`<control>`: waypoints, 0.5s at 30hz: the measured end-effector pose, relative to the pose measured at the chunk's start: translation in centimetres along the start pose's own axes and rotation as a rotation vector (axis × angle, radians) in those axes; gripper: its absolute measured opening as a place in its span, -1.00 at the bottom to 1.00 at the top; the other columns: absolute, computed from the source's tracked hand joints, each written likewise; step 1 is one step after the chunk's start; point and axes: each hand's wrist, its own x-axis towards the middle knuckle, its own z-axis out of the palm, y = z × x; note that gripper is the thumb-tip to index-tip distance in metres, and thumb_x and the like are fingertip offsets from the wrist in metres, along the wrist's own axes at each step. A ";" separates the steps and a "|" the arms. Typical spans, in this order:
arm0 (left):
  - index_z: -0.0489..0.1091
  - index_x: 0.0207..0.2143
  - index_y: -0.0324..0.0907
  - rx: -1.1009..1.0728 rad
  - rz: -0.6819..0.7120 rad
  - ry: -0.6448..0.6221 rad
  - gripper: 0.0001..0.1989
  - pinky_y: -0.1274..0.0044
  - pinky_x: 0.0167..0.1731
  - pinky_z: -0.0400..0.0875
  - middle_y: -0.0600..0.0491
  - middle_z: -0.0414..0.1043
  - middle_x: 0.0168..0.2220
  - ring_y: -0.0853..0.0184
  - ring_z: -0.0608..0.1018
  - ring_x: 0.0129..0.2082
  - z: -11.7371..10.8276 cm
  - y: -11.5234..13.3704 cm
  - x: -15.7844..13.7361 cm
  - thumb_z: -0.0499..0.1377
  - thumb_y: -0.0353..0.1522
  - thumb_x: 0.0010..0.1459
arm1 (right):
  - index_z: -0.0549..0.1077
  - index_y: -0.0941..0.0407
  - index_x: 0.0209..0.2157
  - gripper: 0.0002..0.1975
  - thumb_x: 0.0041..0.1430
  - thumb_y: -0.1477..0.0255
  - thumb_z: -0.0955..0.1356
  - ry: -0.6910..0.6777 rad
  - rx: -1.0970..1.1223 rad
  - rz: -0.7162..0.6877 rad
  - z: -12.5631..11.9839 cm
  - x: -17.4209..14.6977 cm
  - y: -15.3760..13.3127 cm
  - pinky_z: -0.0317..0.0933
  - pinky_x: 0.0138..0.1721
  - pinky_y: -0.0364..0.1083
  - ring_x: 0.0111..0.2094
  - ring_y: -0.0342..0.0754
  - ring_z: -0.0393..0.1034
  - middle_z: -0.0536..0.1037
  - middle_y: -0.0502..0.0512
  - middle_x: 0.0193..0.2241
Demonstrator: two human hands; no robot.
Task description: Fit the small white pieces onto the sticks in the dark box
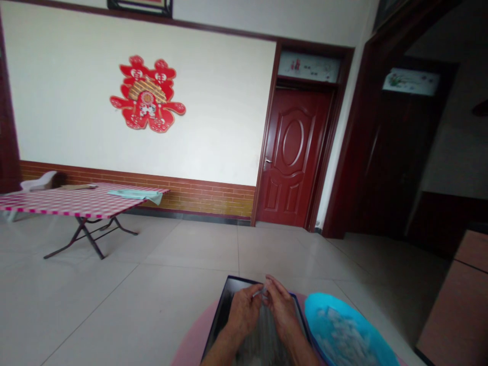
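Note:
My left hand [244, 311] and my right hand [281, 311] meet over a shallow dark-rimmed box [234, 285]. Between their fingertips is a small, pale, partly see-through piece [261, 292]; its kind cannot be made out. Both hands are closed in a pinch on it, the right with some fingers stretched upward. Beneath them, blurred, long thin greyish items [263, 335] lie lengthwise in the box. To the right of my right hand stands a bright blue basin [314, 301] holding many small whitish pieces [343, 335], too blurred to name.
Box and basin rest on a round pink surface [194, 335]. A folding table [76, 203] with a checked pink cover and a pale green cloth [137, 194] stands at left on the tiled floor [183, 254]. A brownish cabinet [453, 300] is at right, a red door [293, 152] behind.

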 end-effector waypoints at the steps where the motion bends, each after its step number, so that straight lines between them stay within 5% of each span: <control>1: 0.51 -0.09 -0.20 0.012 -0.011 0.008 -0.60 0.54 -0.32 0.38 0.01 0.57 -0.41 0.30 0.54 -0.40 0.0 0.0 0.0 -0.02 -0.41 0.10 | 0.59 0.04 -0.28 -0.56 -0.28 0.17 0.51 -0.002 -0.001 0.007 0.0 0.0 0.0 0.34 -0.36 -0.09 -0.29 0.04 0.47 0.62 0.05 -0.34; 6: 0.52 -0.21 -0.25 0.068 -0.113 0.022 -0.64 0.55 -0.45 0.29 0.04 0.47 -0.55 0.31 0.48 -0.53 0.0 -0.1 0.1 -0.02 -0.32 0.12 | 0.58 0.05 -0.29 -0.56 -0.28 0.16 0.50 -0.015 -0.002 0.020 0.2 -0.2 0.0 0.34 -0.33 -0.07 -0.21 0.09 0.47 0.62 0.07 -0.23; 10: 0.44 -0.54 -0.22 -0.050 -0.173 -0.025 -0.65 0.56 -0.51 0.22 0.11 0.32 -0.66 0.36 0.38 -0.60 0.1 0.2 0.3 -0.02 -0.24 0.12 | 0.54 0.08 -0.22 -0.50 -0.25 0.14 0.49 -0.064 0.083 0.051 0.4 -0.2 0.0 0.34 -0.24 -0.05 -0.11 0.11 0.46 0.62 0.11 -0.21; 15: 0.34 -0.56 -0.20 -0.413 -0.399 -0.109 -0.63 0.61 -0.70 0.04 0.17 0.23 -0.69 0.48 0.18 -0.74 0.3 0.9 0.2 0.06 -0.08 0.04 | 0.46 0.13 -0.16 -0.38 -0.28 0.11 0.49 -0.145 0.173 0.100 1.0 -0.6 -0.3 0.27 -0.56 -0.07 -0.47 0.06 0.51 0.64 0.17 -0.30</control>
